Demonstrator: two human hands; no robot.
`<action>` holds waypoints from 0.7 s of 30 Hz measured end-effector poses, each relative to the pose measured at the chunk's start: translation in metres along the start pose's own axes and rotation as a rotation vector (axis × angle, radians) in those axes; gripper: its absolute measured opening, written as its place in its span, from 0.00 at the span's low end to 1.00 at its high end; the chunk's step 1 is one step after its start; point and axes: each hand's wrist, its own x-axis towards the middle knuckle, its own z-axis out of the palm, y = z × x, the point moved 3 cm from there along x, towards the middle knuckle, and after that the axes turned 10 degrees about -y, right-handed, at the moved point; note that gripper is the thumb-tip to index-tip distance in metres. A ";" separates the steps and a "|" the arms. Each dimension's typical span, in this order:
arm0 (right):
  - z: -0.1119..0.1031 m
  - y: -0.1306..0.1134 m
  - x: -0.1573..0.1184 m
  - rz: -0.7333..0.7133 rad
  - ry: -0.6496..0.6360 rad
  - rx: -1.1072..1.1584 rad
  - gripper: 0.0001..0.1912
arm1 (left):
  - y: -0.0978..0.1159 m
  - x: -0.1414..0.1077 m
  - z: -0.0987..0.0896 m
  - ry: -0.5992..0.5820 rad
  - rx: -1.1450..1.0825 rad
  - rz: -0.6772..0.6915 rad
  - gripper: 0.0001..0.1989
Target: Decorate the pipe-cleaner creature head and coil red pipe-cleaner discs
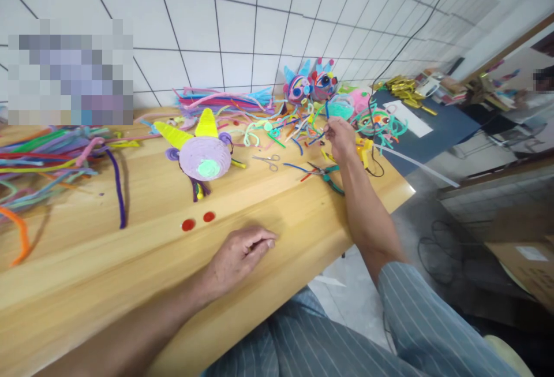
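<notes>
My right hand (pixel 340 139) is pinched around a short blue pipe cleaner (pixel 327 109), which sticks up above the fingers over the pile of scraps. My left hand (pixel 240 257) rests on the wooden table with its fingers curled together, and nothing shows in it. Beyond it lie two red discs (pixel 188 225). Further back is a lilac coiled head (pixel 194 155) with yellow pointed ears and a mint-green round patch. Small scissors (pixel 269 161) and green-handled pliers (pixel 331 176) lie between this head and my right forearm.
Loose pipe cleaners (pixel 47 157) spread over the left, with a long bundle (pixel 225 101) along the tiled wall. Two finished-looking heads (pixel 298 89) lean at the back. A yellow glue gun (pixel 365 152) with a black cord sits beyond my right wrist. A blue table (pixel 450 120) adjoins at right.
</notes>
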 end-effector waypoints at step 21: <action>0.031 -0.029 -0.029 -0.159 -0.121 -0.855 0.07 | 0.000 -0.001 0.002 -0.025 0.018 -0.025 0.11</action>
